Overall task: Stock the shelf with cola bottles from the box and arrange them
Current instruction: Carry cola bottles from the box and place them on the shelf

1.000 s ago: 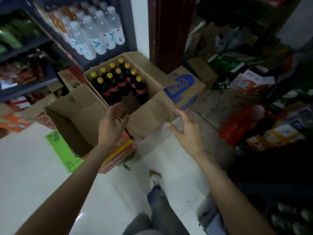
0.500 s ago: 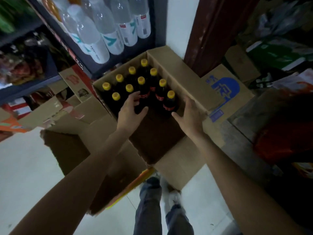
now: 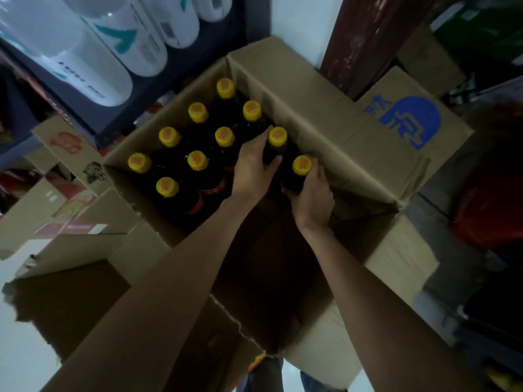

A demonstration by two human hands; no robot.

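- An open cardboard box point(image 3: 325, 114) is sitting on the floor, its flaps folded outward, and dark cola bottles point(image 3: 198, 161) with yellow caps are standing upright in its far left half.
- Ten yellow caps are showing, lined up in slanting rows; the near right part of the box is lying bare and dark.
- The left hand point(image 3: 253, 168) is reaching down into the box, and its grip is grasping a bottle point(image 3: 278, 137), with the fingers curling round the neck just under the cap and the thumb pressing the near side.
- The right hand point(image 3: 311, 193) is gripping the neighbouring bottle point(image 3: 302, 165), the one nearest the right wall of the box; its fingers are wrapping round the shoulder below the cap.
- The two held bottles are standing side by side at the right end of the rows, and the hands are nearly touching each other.
- Both held bottles are staying inside the box; whether they are lifting off its bottom cannot be told.
- A blue printed mark point(image 3: 407, 120) is showing on the right flap of the box.
- Large clear water bottles point(image 3: 113, 52) with white labels are lying on a dark shelf point(image 3: 93, 108) at the far left, above the box.
- A second cardboard box point(image 3: 70, 292), torn along its edge, is lying open at the near left.
- A dark red post point(image 3: 368, 38) is rising just beyond the far right corner of the box.
- The person's legs point(image 3: 266, 374) are showing at the near edge, below the box.
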